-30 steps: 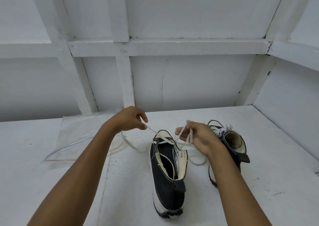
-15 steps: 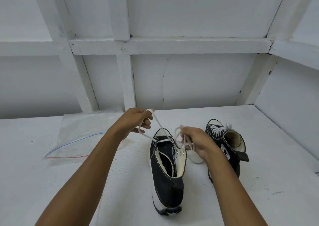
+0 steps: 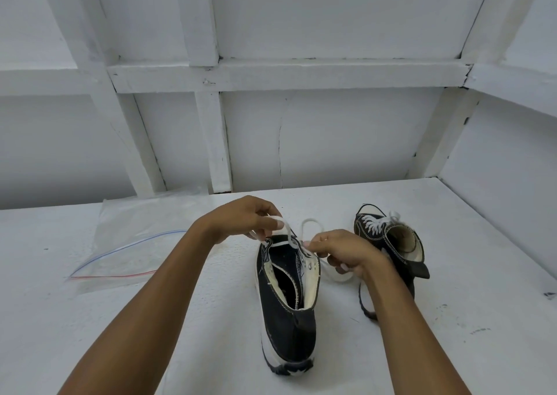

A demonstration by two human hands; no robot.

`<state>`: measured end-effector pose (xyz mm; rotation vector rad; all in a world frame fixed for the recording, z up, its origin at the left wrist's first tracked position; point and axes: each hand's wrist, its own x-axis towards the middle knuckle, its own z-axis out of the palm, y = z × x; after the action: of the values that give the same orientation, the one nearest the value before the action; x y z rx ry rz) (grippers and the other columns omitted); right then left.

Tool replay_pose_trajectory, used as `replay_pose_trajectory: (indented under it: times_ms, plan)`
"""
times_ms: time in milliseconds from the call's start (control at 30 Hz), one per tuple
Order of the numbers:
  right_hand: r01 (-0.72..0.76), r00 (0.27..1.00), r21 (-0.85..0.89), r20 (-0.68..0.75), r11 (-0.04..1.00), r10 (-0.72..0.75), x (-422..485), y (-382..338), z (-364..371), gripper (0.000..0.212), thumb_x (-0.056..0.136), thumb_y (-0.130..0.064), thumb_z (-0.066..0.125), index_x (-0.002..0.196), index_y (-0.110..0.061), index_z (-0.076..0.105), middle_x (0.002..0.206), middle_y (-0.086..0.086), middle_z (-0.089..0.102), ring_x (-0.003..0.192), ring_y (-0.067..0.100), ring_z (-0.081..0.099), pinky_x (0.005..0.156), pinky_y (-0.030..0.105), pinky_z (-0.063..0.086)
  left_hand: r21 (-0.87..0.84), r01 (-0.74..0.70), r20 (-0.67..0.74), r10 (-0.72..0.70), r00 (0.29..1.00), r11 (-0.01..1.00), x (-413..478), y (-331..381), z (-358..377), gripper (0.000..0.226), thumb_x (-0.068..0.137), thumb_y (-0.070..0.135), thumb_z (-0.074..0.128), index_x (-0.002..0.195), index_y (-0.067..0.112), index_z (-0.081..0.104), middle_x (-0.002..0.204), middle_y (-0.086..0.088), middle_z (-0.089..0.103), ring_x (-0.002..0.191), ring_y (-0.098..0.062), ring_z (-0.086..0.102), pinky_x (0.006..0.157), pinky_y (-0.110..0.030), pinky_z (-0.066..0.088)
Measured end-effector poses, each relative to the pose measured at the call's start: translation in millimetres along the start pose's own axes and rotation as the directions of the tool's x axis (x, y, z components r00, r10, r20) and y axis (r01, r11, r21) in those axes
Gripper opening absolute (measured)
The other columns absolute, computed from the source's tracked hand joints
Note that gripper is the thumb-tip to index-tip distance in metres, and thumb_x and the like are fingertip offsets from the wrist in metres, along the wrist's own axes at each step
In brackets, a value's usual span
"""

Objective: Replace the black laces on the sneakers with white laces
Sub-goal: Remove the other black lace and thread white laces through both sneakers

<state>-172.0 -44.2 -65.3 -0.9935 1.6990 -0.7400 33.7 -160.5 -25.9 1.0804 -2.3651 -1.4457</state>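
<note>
Left hand (image 3: 241, 220) pinches one end of the white lace (image 3: 286, 233) over the near sneaker (image 3: 286, 319) toe end. Right hand (image 3: 343, 253) grips the other run beside its right eyelets. Step, as judged: threading the lowest eyelets. The next move probably calls for feeding a tip into the following eyelet. Lace tips are hidden by fingers. Second sneaker (image 3: 388, 238), right of it, sits partly behind the wrist.

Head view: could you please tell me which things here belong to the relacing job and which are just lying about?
In the job: near sneaker; white lace, pinched by left hand and right hand; far sneaker, already laced white.
Lying about: clear zip bag.
</note>
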Motion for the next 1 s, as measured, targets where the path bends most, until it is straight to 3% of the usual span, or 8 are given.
replay_pose_trajectory:
  times_ms: [133, 267, 400, 567, 700, 800, 867, 1000]
  plan:
    - [0.139, 0.99, 0.373, -0.067, 0.917, -0.123, 2.1, -2.7, 0.4, 0.025, 0.1, -0.02, 0.053, 0.077, -0.012, 0.059, 0.071, 0.001, 0.058, 0.056, 0.01, 0.049, 0.052, 0.025, 0.031, -0.048, -0.002, -0.055, -0.001, 0.998, 0.999, 0.4, -0.5, -2.2, 0.016, 0.092, 0.031, 0.068, 0.097, 0.017, 0.074, 0.079, 0.0, 0.07, 0.075, -0.011, 0.064, 0.086, -0.038, 0.052]
    - [0.144, 0.983, 0.828, -0.054, 0.542, -0.178, 5.7, -8.7, 2.2, 0.031, 0.104, -0.016, 0.036, 0.076, -0.011, 0.049, 0.077, 0.014, 0.069, 0.065, 0.023, 0.067, 0.06, 0.029, 0.051, -0.064, 0.036, -0.102, -0.043, 0.994, 0.997, 0.1, -2.4, -0.6, 0.018, 0.094, 0.032, 0.064, 0.1, 0.017, 0.072, 0.09, -0.003, 0.076, 0.09, -0.017, 0.069, 0.094, -0.041, 0.052]
    - [0.066, 0.99, 0.583, -0.141, 0.809, 0.02, 10.1, -7.6, 5.8, 0.023, 0.102, -0.024, 0.044, 0.081, -0.016, 0.046, 0.049, -0.005, 0.039, 0.036, 0.006, 0.025, 0.039, 0.014, 0.017, -0.129, 0.059, -0.18, -0.082, 0.98, 0.99, -0.7, -3.9, 1.1, 0.021, 0.095, 0.029, 0.062, 0.101, 0.013, 0.072, 0.098, -0.003, 0.076, 0.097, -0.018, 0.071, 0.096, -0.042, 0.051]
    - [-0.056, 0.996, 0.001, -0.065, 0.998, 0.056, 2.0, -4.7, 6.5, 0.029, 0.09, -0.032, 0.067, 0.068, -0.014, 0.067, 0.052, -0.004, 0.037, 0.044, 0.009, 0.022, 0.042, 0.019, 0.016, -0.153, 0.061, -0.19, -0.09, 0.978, 0.986, -4.2, -2.7, 0.9, 0.023, 0.096, 0.029, 0.059, 0.103, 0.011, 0.072, 0.097, -0.006, 0.075, 0.097, -0.021, 0.071, 0.096, -0.043, 0.051]
    - [0.04, 0.995, 0.104, -0.099, 0.994, -0.03, 3.6, -0.5, 8.0, 0.029, 0.092, -0.029, 0.065, 0.067, -0.015, 0.066, 0.059, -0.004, 0.051, 0.048, 0.008, 0.038, 0.04, 0.018, 0.025, -0.147, 0.061, -0.176, -0.087, 0.981, 0.987, -5.2, -2.4, 3.1, 0.023, 0.095, 0.028, 0.06, 0.102, 0.01, 0.072, 0.095, -0.005, 0.076, 0.094, -0.019, 0.072, 0.096, -0.042, 0.051]
    - [0.084, 0.988, 0.465, -0.152, 0.882, -0.014, 8.9, 2.2, 9.9, 0.02, 0.094, -0.024, 0.06, 0.086, -0.008, 0.069, 0.071, 0.003, 0.066, 0.051, 0.012, 0.053, 0.044, 0.02, 0.039, -0.15, 0.062, -0.169, -0.088, 0.982, 0.987, -4.9, -4.4, 5.2, 0.022, 0.095, 0.028, 0.06, 0.101, 0.01, 0.072, 0.093, -0.006, 0.076, 0.09, -0.016, 0.072, 0.096, -0.043, 0.051]
    - [0.104, 0.991, 0.568, -0.126, 0.816, -0.038, 10.5, 3.0, 12.3, 0.023, 0.096, -0.021, 0.056, 0.096, -0.003, 0.071, 0.085, 0.009, 0.073, 0.056, 0.014, 0.06, 0.057, 0.023, 0.046, -0.151, 0.061, -0.171, -0.087, 0.982, 0.987, -4.5, -5.4, 6.6, 0.022, 0.096, 0.028, 0.06, 0.102, 0.01, 0.071, 0.092, -0.006, 0.076, 0.088, -0.015, 0.072, 0.095, -0.043, 0.051]
    - [0.125, 0.99, 0.647, -0.132, 0.752, -0.051, 10.7, 6.5, 21.3, 0.032, 0.093, -0.02, 0.057, 0.069, -0.004, 0.071, 0.079, 0.014, 0.073, 0.072, 0.025, 0.065, 0.086, 0.038, 0.046, -0.147, 0.061, -0.165, -0.086, 0.983, 0.987, -4.2, -6.1, 8.4, 0.022, 0.095, 0.027, 0.06, 0.103, 0.009, 0.071, 0.091, -0.005, 0.076, 0.091, -0.017, 0.072, 0.095, -0.043, 0.052]
